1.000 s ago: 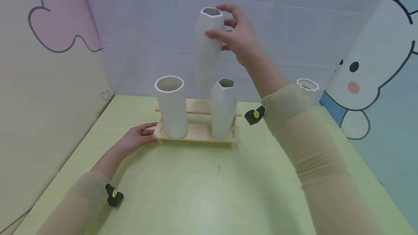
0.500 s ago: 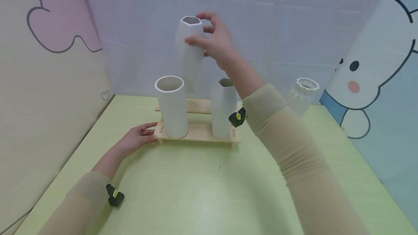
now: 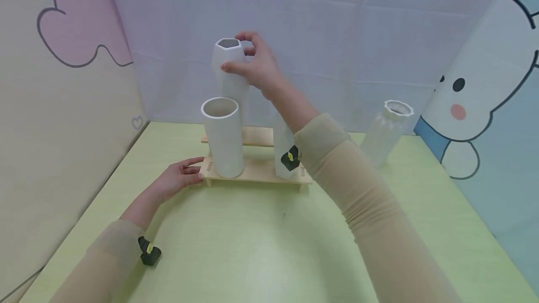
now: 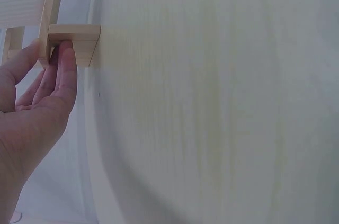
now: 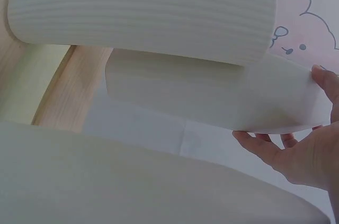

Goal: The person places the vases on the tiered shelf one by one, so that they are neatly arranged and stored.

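Note:
My right hand (image 3: pixel 257 67) grips a white faceted vase (image 3: pixel 229 62) near its angular rim, thumb in front and fingers around the far side. The vase is upright behind a ribbed white cylinder vase (image 3: pixel 223 146), which hides its lower part. In the right wrist view, the held vase's base (image 5: pixel 122 75) is close over the rear wooden step (image 5: pixel 87 86). My left hand (image 3: pixel 178 179) pinches the left end of the two-step wooden stand (image 3: pixel 257 171); the left wrist view shows the thumb (image 4: pixel 26 60) on the board and fingers beneath, by the leg (image 4: pixel 79 33).
A second faceted vase (image 3: pixel 281 139) stands at the right of the front step, partly covered by my right forearm. Farther right on the table (image 3: pixel 236 237) is a white vase with a scalloped rim (image 3: pixel 383 134). A pale cloth wall (image 3: pixel 337 46) rises behind.
My right hand has carried the faceted vase left and down, from over the middle of the stand to behind the ribbed vase. The left hand has kept its place on the stand.

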`<state>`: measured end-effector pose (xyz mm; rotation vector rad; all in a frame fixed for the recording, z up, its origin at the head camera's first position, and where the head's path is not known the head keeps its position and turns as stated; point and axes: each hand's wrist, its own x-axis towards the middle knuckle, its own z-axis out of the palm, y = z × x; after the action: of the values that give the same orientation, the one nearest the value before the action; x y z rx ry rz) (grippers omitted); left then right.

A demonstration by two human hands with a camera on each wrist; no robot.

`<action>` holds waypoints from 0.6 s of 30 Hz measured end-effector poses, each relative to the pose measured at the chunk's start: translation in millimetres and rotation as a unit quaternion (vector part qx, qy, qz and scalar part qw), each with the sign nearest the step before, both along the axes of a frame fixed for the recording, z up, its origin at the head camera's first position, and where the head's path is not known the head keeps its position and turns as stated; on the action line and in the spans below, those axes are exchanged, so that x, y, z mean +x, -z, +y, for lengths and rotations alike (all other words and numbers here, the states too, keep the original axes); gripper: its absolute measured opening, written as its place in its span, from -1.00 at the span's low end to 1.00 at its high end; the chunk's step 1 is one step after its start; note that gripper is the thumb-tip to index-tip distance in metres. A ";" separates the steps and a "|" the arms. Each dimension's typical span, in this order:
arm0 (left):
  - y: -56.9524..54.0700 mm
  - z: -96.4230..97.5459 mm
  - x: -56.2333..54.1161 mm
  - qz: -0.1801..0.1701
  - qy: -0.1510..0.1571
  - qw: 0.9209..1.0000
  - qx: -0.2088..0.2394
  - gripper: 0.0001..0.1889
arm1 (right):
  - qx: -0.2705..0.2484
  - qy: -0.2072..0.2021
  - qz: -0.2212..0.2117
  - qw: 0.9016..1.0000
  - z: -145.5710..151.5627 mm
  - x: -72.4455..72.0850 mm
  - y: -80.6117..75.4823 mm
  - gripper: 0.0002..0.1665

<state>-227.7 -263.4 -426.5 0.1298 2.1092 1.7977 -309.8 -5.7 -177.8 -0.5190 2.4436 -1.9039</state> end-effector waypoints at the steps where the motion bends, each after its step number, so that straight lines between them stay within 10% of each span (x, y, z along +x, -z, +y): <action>1: -0.5 0.3 0.0 -0.001 -0.003 1.000 0.001 -0.29 | 0.002 0.000 0.001 1.000 -1.7 -0.1 1.7 -0.19; 18: -5.1 7.7 1.2 -0.005 0.000 1.000 -0.007 -0.31 | 0.038 0.018 0.002 0.999 -10.7 -1.8 23.2 -0.19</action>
<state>-226.5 -255.7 -421.5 0.1166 2.1147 1.7786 -311.6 -16.4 -201.0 -0.4817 2.5334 -1.8157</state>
